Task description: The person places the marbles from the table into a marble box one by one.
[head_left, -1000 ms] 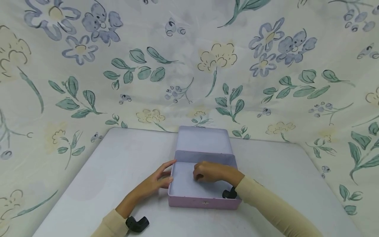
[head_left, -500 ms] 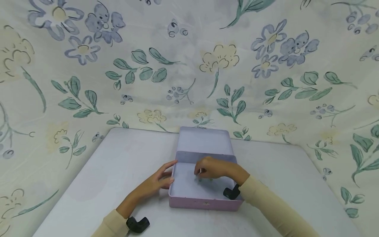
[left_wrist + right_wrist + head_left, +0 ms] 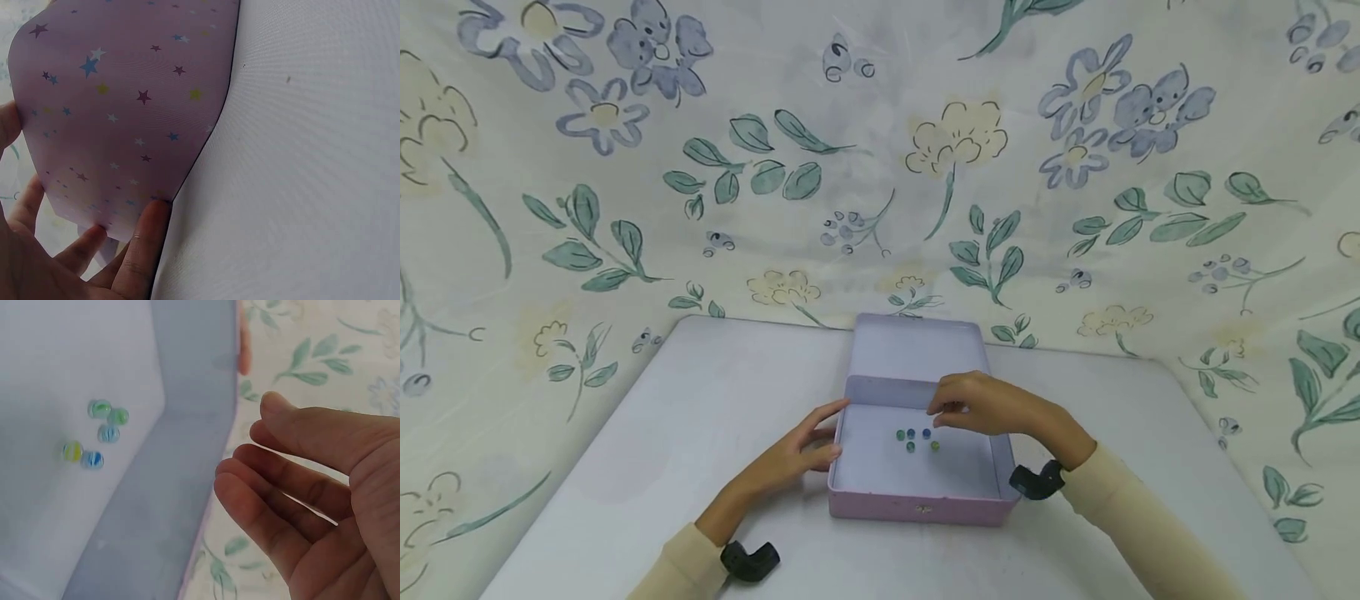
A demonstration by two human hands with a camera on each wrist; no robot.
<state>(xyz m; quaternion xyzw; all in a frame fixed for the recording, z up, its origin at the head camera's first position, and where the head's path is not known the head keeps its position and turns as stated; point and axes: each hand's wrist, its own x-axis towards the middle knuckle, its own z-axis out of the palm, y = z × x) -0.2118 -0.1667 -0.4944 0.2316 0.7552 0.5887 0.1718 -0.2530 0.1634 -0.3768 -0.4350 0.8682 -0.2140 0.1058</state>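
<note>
1. Counting: five marbles (image 3: 914, 438), one box (image 3: 917, 507), two hands, one table (image 3: 647, 433), one wrist camera on each sleeve.
2. Marbles sit in a tight cluster on the box floor, toward the back and near the middle; right wrist view shows them as clear glass, two greenish (image 3: 100, 409), two with blue swirls, one yellow-green (image 3: 72, 450).
3. Box is shallow, pale purple inside and out, lid (image 3: 917, 350) open and leaning back toward the flowered cloth (image 3: 880, 167) behind the table. A small clasp shows on the front wall. Left wrist view shows its outer side (image 3: 125, 106) dotted with small coloured stars.
4. Box stands on the white table, near the centre, front wall facing the person.
5. Left hand (image 3: 797, 454) rests against the left wall of the box, fingers straight and touching it, thumb at the rim; holds nothing.
6. Right hand (image 3: 981, 406) hovers above the back right part of the box, just over the marbles, fingers loosely bent and relaxed, palm empty in the right wrist view (image 3: 312, 487).
7. Both arms wear cream sleeves.
</note>
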